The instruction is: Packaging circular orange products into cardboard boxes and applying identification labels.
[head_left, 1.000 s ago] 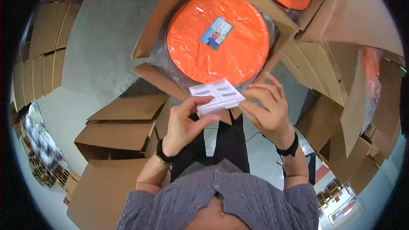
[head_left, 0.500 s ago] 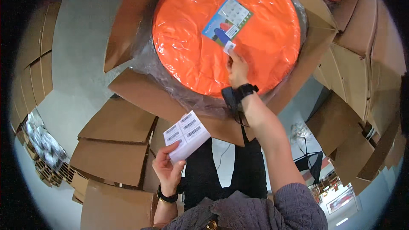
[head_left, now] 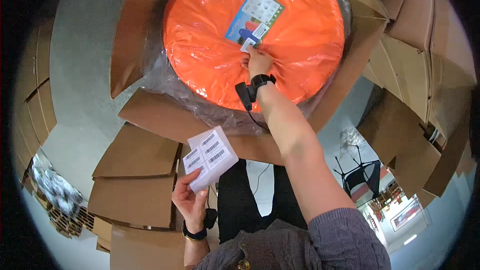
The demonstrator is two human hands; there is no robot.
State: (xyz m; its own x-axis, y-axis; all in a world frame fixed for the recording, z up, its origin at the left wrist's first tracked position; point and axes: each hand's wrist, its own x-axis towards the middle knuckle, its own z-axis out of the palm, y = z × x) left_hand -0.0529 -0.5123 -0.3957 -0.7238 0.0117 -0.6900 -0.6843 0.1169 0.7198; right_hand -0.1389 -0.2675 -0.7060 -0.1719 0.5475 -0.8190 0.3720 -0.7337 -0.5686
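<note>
My right hand (head_left: 259,63) pinches a small white barcode label (head_left: 248,44) at the lower edge of a blue-and-white printed card (head_left: 262,7). The card lies on a large round orange bundle (head_left: 295,45) wrapped in clear plastic, and creases run out from under my hand. Whether the label touches the card I cannot tell. Around the bundle stands an open cardboard box (head_left: 345,82). Nearer my body, my left hand (head_left: 191,204) is closed on the lower edge of a white sheet of barcode labels (head_left: 220,159), thumb and fingers gripping it.
Cardboard box flaps (head_left: 132,152) stand at the left, with more cartons (head_left: 407,65) on the right. Loose clear plastic (head_left: 165,77) bunches along the box's inner wall. A black-framed folding chair (head_left: 364,180) is on the floor at the lower right.
My right hand has shifted left and a little farther away, bringing the small label to the card's lower edge. My left hand still holds the sheet. The whole view has shifted slightly.
</note>
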